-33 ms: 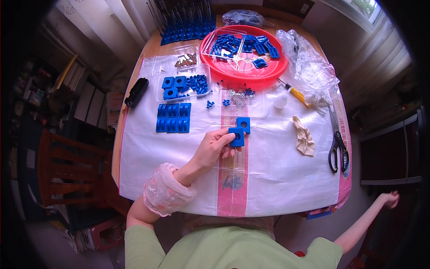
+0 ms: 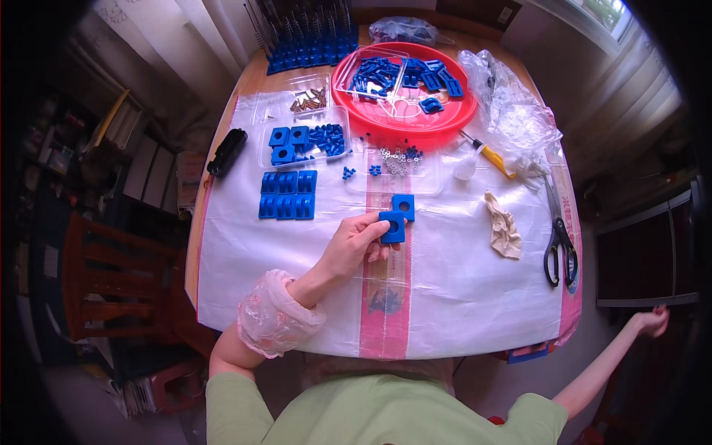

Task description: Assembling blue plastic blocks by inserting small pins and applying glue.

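My left hand [image 2: 356, 241] is closed on a blue square plastic block [image 2: 392, 227] with a round hole, pinched between thumb and fingers. Just behind it lies a second blue block [image 2: 403, 207] of the same kind on the white sheet. My right hand [image 2: 653, 322] is stretched far out to the right, past the table edge. Its fingers look curled in, and nothing shows in them. Left of the held block, several blue curved pieces [image 2: 287, 195] stand in two rows. A clear tray [image 2: 344, 127] with blue blocks and small blue parts sits behind them.
Toward the back are a red basin [image 2: 463, 119] of blue parts, crumpled plastic bags [image 2: 512, 111] and a rack of blue pieces with springs [image 2: 311, 52]. Black scissors [image 2: 560, 245], a beige cloth [image 2: 503, 226] and a yellow-handled screwdriver [image 2: 495, 159] lie at right. A black case [image 2: 227, 153] lies left.
My right hand has moved slightly up and to the right, away from the table. The left hand and the block in it stay in place.
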{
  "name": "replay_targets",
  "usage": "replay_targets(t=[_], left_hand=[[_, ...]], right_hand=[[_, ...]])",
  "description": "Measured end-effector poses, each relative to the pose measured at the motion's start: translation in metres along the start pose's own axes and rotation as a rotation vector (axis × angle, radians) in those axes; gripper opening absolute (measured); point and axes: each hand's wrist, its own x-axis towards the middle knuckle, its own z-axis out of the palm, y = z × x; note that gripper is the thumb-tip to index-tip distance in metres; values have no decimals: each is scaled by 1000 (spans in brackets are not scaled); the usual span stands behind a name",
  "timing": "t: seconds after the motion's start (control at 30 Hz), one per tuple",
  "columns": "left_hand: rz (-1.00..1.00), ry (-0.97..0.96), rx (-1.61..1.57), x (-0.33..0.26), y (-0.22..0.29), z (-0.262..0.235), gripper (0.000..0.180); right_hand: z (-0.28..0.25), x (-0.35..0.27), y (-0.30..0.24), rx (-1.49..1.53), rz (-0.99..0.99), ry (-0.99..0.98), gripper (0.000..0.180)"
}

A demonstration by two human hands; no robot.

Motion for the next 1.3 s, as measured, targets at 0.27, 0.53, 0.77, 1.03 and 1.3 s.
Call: replay_targets(t=[0.27,0.53,0.77,1.03,1.3], left_hand=[[26,-82,-65,8,-18,-21,34],[109,-81,-52,8,-22,-12,30],[117,-92,13,5,-22,-11,29],[128,-111,159,1,-15,-8,30],[129,-123,205,-1,-7,-4,32]], right_hand=[[112,-375,-398,478,-424,-1596,21],[96,-515,-396,378,433,-2008,18],[69,-525,-386,513,817,-1994,16],[69,-525,-377,557,907,-2007,14],[67,-529,-373,569,855,-1966,11]])
